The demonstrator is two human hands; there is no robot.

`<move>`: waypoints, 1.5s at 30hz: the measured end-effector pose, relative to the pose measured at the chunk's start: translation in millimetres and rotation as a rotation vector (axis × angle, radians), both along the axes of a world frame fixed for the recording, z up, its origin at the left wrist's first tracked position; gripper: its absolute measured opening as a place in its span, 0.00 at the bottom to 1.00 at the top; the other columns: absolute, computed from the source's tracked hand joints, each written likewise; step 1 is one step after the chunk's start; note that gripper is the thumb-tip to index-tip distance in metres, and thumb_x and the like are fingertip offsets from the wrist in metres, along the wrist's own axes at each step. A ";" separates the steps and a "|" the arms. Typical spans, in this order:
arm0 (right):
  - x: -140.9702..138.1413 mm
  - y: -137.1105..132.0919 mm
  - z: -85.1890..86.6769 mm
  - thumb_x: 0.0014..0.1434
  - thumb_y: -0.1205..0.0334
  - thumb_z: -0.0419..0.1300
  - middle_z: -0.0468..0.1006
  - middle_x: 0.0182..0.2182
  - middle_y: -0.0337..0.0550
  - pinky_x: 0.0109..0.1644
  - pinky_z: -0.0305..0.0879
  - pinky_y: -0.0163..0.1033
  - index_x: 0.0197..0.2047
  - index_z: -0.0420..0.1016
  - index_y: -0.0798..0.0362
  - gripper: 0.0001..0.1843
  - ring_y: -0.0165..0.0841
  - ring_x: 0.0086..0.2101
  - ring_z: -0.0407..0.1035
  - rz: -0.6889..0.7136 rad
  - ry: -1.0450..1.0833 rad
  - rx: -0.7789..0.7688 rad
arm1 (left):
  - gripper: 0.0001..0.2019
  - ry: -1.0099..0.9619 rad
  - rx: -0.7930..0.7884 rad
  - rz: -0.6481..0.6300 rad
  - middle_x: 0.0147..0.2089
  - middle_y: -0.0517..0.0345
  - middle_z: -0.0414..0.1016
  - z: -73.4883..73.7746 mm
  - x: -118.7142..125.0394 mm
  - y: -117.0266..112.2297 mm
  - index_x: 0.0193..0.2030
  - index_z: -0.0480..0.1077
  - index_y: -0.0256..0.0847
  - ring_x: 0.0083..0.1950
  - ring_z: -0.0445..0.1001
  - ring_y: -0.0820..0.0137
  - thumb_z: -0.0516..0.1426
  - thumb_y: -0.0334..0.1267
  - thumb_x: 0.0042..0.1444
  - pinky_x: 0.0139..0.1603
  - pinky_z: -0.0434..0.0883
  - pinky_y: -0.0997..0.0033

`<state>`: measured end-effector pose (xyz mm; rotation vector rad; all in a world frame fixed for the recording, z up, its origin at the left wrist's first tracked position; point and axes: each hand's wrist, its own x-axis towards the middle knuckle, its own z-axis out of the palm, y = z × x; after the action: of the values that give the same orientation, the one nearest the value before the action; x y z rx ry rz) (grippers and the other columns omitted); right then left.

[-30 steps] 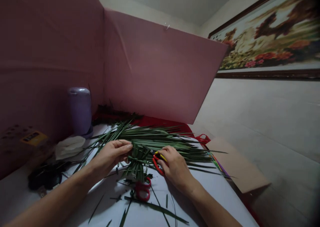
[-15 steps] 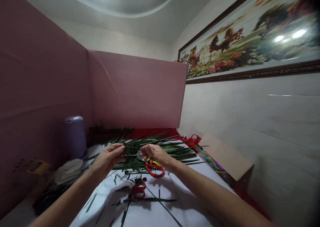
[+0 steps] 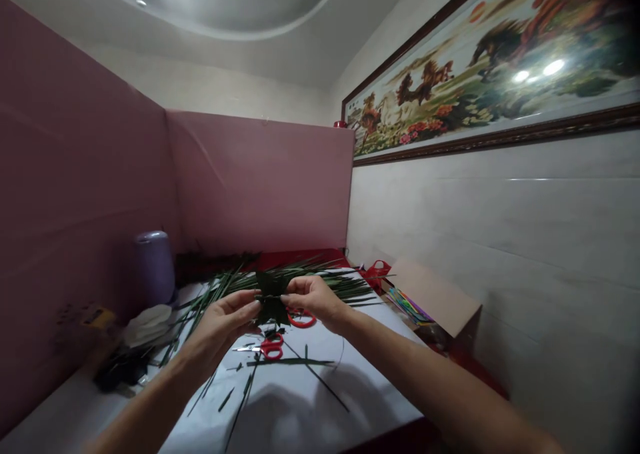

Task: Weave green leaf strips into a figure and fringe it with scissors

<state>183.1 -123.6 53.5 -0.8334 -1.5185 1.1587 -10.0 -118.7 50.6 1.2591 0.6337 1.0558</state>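
Note:
Both hands hold a small folded green leaf piece up above the white table. My left hand pinches its left side and my right hand pinches its right side, fingers closed on it. Under the hands lie a small pair of red-handled scissors and a larger red-handled pair, partly hidden by my right hand. A heap of long green leaf strips spreads across the table behind the hands.
A purple cylinder container and white crumpled tissue stand at the left by the pink partition. An open cardboard box with coloured strips sits at the right. Loose cut strips litter the table. A framed painting hangs on the wall.
Both hands lifted the folded leaf piece off the table. My right hand left the larger scissors lying on the table. The view tilted upward.

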 end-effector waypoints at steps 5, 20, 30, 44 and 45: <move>1.6 -35.5 -12.6 0.41 0.56 0.66 0.68 0.18 0.34 0.23 0.49 0.31 0.25 0.71 0.58 0.14 0.24 0.20 0.58 -0.020 -0.022 -0.026 | 0.09 -0.044 0.001 -0.038 0.30 0.55 0.78 -21.1 6.0 -33.6 0.37 0.76 0.37 0.27 0.71 0.74 0.62 0.34 0.47 0.24 0.66 0.77; -4.4 -103.3 -43.2 0.56 0.44 0.52 0.74 0.25 0.44 0.28 0.64 0.34 0.32 0.71 0.59 0.24 0.27 0.23 0.67 0.142 -0.095 -0.103 | 0.08 0.065 -0.114 0.013 0.21 0.59 0.71 -37.2 -2.9 -97.4 0.26 0.74 0.34 0.22 0.66 0.76 0.62 0.38 0.47 0.21 0.64 0.78; 30.7 33.5 -73.3 0.51 0.71 0.55 0.70 0.39 0.49 0.47 0.54 0.41 0.35 0.70 0.56 0.07 0.37 0.42 0.62 -0.446 -0.868 0.279 | 0.14 0.086 -0.346 0.090 0.14 0.64 0.65 -71.7 -17.3 -74.3 0.18 0.68 0.37 0.13 0.59 0.79 0.65 0.44 0.38 0.13 0.58 0.79; 38.6 57.1 -44.8 0.51 0.66 0.55 0.67 0.28 0.37 0.29 0.57 0.32 0.53 0.57 0.53 0.25 0.27 0.25 0.61 -0.264 -0.703 0.191 | 0.11 0.297 -0.212 -0.060 0.19 0.57 0.70 -14.7 -36.1 -20.9 0.22 0.71 0.37 0.17 0.60 0.76 0.60 0.43 0.46 0.16 0.56 0.77; 37.1 54.6 -42.3 0.51 0.63 0.57 0.65 0.25 0.34 0.25 0.55 0.31 0.52 0.59 0.53 0.24 0.25 0.22 0.58 -0.234 -0.552 0.103 | 0.11 0.295 -0.200 -0.086 0.18 0.59 0.68 -13.7 -33.7 -14.7 0.22 0.71 0.37 0.17 0.59 0.76 0.60 0.43 0.47 0.17 0.55 0.77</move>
<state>220.2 -68.9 11.2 -1.2922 -1.8409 0.6989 -43.7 -133.4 36.9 1.2630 0.8795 0.7219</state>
